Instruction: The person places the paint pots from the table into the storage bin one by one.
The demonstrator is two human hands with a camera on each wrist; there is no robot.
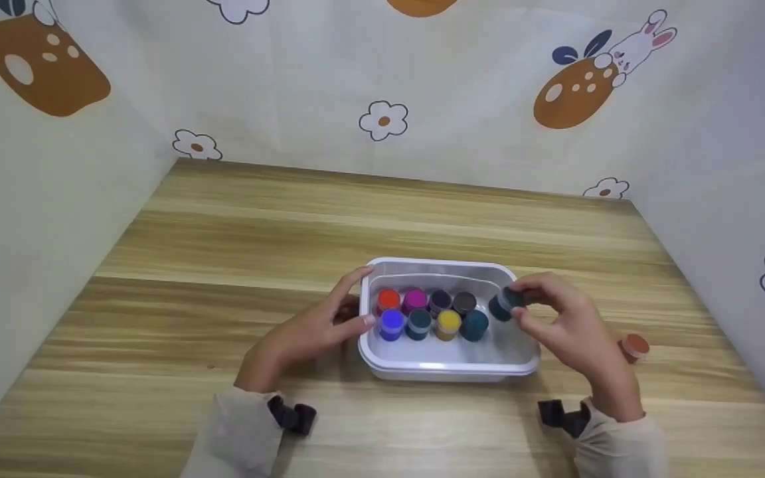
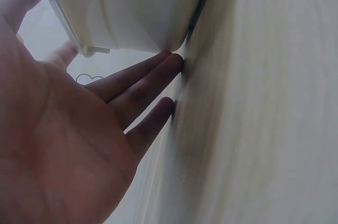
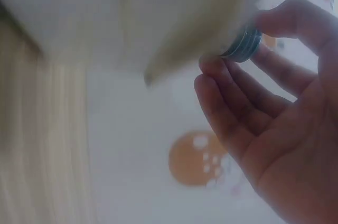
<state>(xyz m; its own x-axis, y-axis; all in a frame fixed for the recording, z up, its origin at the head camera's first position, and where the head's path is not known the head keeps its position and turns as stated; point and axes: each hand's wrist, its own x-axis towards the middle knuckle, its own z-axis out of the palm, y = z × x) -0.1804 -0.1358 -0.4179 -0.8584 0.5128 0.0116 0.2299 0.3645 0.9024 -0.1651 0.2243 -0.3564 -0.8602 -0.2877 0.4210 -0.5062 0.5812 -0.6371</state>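
Note:
A white plastic box (image 1: 449, 358) stands on the table with two rows of small paint pots in it. The back row has red (image 1: 388, 301), magenta (image 1: 415, 301) and two dark pots; blue (image 1: 392, 323), dark green (image 1: 418, 323), yellow (image 1: 447, 323) and teal (image 1: 474, 325) form the front row. My right hand (image 1: 565, 325) pinches a dark teal paint pot (image 1: 503, 304), tilted, over the box's right end. At the left end, my left hand (image 1: 313, 335) touches the rim with thumb and index finger. Its other fingers (image 2: 145, 89) extend nearly straight beside the box wall, close to the tabletop.
An orange-brown paint pot (image 1: 635, 347) lies on the wooden table (image 1: 223, 318), just right of my right wrist. Pale cloth walls (image 1: 303, 86) printed with flowers and fruit border the table at the back and both sides.

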